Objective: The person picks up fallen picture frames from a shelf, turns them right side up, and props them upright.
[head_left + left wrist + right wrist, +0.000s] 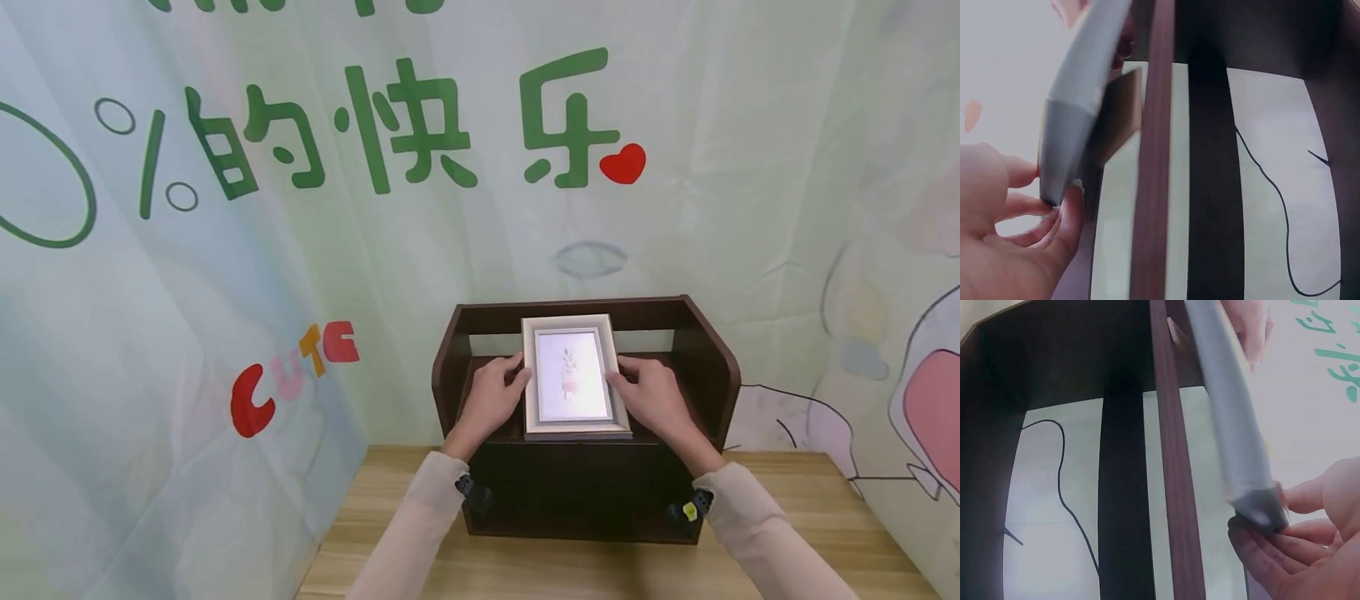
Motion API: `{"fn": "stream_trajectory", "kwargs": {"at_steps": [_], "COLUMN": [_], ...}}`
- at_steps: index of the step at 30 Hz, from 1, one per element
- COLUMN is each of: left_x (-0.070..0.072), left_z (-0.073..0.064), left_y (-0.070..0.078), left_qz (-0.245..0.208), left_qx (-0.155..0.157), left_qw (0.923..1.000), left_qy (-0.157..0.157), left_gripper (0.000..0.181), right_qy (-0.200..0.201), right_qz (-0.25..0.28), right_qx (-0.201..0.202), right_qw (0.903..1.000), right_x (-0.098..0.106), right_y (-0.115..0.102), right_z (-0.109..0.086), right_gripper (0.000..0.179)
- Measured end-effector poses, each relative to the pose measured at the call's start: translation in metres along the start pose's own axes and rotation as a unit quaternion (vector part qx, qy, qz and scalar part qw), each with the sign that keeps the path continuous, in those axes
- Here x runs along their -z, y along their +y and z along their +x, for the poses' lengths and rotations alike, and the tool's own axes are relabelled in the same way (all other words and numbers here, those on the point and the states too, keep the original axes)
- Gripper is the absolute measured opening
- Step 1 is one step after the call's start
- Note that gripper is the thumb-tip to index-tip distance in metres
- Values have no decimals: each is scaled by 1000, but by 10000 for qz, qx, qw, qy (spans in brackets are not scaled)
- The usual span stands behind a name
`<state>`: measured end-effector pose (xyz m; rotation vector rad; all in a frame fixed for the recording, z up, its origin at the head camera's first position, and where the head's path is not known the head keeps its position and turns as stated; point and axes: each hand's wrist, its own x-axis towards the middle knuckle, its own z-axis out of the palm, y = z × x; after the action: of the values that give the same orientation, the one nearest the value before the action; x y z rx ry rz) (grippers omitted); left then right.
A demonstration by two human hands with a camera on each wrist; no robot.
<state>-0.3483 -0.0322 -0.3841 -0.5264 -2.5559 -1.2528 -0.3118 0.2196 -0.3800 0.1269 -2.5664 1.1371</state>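
Both hands hold a picture frame [570,375] with a pale border and a small plant picture. It leans back at the upper level of a dark brown wooden shelf unit [581,492]. My left hand [491,392] pinches its left side, thumb toward the front and fingers behind. On the opposite side my right hand [658,398] grips the edge in the same way. From the left wrist, a brown support flap [1121,115] sticks out behind the frame. The right wrist view shows fingers curled around the frame's grey edge [1232,406].
The shelf unit stands on a light wood-grain table [397,500]. Close behind it hangs a printed cloth backdrop [420,250] with green characters and a red heart [623,164]. Raised side panels and a back rail [570,312] border the unit's upper level.
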Motion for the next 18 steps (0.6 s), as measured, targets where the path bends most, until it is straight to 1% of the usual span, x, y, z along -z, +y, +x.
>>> {"fn": "stream_trajectory", "kwargs": {"at_steps": [2,7,12,15,18], "left_x": [0,5,5,3,3], "left_z": [2,6,10,13,14], "left_y": [1,3,5,6,5], "left_qz": [-109,-392,-567,-640,-774], "left_qx": [-108,-244,-383,-386,-351], "left_qw": [9998,9980,9949,9936,9916], "left_qy": [127,431,743,842,972], "left_gripper": [47,44,42,41,42], "right_qy": [-16,-42,-6,11,62], "right_qz": [83,348,549,641,772], "right_qx": [9,-71,-241,-276,-128], "right_qw": [10000,9994,9982,9976,9969], "right_x": [2,4,8,10,10], "right_y": [1,-1,-4,-4,-3], "right_z": [2,8,12,12,12], "right_gripper": [44,45,49,50,51]}}
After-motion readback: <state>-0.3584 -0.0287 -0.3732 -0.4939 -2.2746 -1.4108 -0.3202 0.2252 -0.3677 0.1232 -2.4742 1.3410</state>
